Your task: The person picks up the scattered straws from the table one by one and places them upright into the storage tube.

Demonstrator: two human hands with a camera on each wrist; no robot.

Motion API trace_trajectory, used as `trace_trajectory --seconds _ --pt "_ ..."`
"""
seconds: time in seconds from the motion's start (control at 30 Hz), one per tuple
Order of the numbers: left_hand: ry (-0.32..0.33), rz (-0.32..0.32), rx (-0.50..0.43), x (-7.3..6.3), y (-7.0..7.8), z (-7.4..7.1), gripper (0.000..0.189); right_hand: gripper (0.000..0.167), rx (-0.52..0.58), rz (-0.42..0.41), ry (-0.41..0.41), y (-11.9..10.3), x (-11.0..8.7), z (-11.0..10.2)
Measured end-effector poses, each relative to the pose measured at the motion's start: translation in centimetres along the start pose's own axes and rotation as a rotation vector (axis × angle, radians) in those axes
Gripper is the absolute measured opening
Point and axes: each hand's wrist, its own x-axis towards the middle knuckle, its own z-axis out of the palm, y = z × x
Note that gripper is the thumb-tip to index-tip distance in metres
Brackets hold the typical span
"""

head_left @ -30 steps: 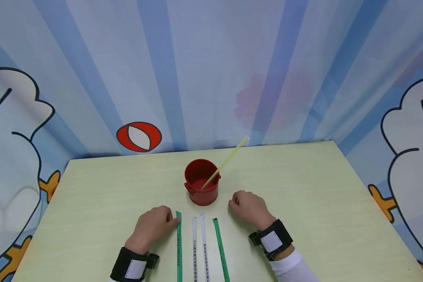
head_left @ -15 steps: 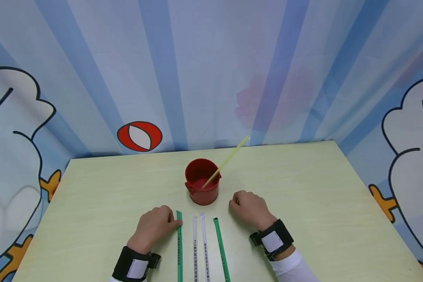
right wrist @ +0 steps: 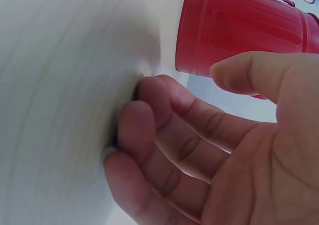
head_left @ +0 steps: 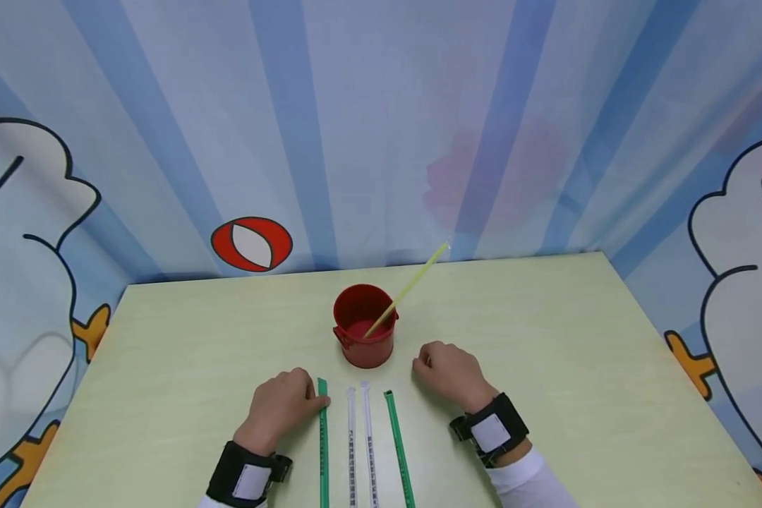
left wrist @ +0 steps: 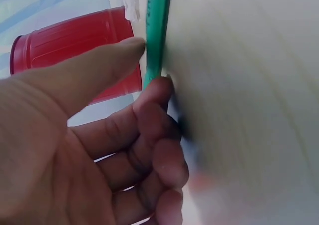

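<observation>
While the left hand (head_left: 281, 398) works at a green strip (head_left: 323, 451), the right hand (head_left: 447, 374) lies idle.

The left thumb crosses the strip near its far end, with the other fingers bent beside it; whether thumb and forefinger truly pinch it cannot be told, the wrist view being blurred at the contact. The latest change is slight: the thumb tip now passes the strip's right edge, where a second ago it stops just short. For the work in hand, this suggests a grasp being settled rather than a lift, since the strip lies along the table (head_left: 546, 317). Otherwise the arrangement matches the earlier frame. To the strip's right lie two pale printed strips, left (head_left: 352, 451) and right (head_left: 370, 451), then a second green strip (head_left: 399, 451). Beyond stands a red bucket (head_left: 367, 354), upright, a yellow stick (head_left: 413, 283) leaning in it. Just beside the bucket, the right hand rests on the table, fingers loosely bent around nothing, its place unchanged.
</observation>
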Motion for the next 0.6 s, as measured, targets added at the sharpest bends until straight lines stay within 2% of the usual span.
trace_trajectory --seconds 0.33,0.6 --pt "0.02 -0.003 0.004 0.01 0.31 0.28 0.032 0.022 -0.007 0.002 -0.001 0.04 0.05 0.03" --pt "0.008 -0.012 -0.005 0.13 0.13 0.33 0.032 0.022 0.005 -0.002 0.005 0.1 -0.05 0.09"
